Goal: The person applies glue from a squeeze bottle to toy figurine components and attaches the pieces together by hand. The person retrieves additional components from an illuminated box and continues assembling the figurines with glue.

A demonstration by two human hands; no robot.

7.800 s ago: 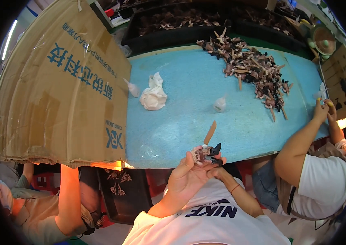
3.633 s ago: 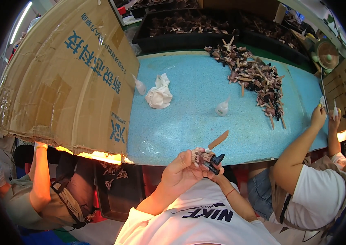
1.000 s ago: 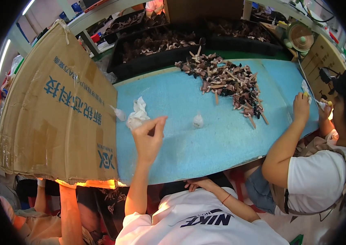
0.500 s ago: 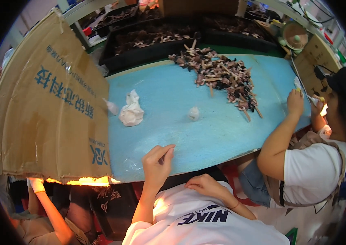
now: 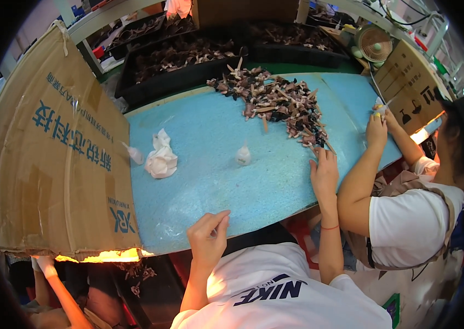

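My left hand (image 5: 208, 234) is held over the near edge of the blue tabletop (image 5: 193, 192), fingers curled in and thumb against the forefinger. Whatever it may hold is hidden. My right hand (image 5: 325, 172) reaches forward, thumb apart from the fingers, its fingertips at the near end of a heap of small brown, black and pinkish pieces (image 5: 281, 104) with flat wooden sticks among them. Nothing can be made out lifted in it. A small white squeeze bottle (image 5: 243, 156) stands mid-table. Further left lie crumpled white tissue (image 5: 161, 158) and a second small bottle (image 5: 135, 154).
A tall cardboard sheet (image 5: 62, 148) walls off the left side. Black trays (image 5: 177, 60) of similar pieces stand beyond the far edge. At right, close to my right arm, a co-worker (image 5: 407, 219) handles a small item. Behind are a fan (image 5: 374, 44) and a cardboard box (image 5: 407, 88).
My right hand has moved from my lap out to the heap's near end. My left hand stays curled near the table edge. The whole view has shifted slightly.
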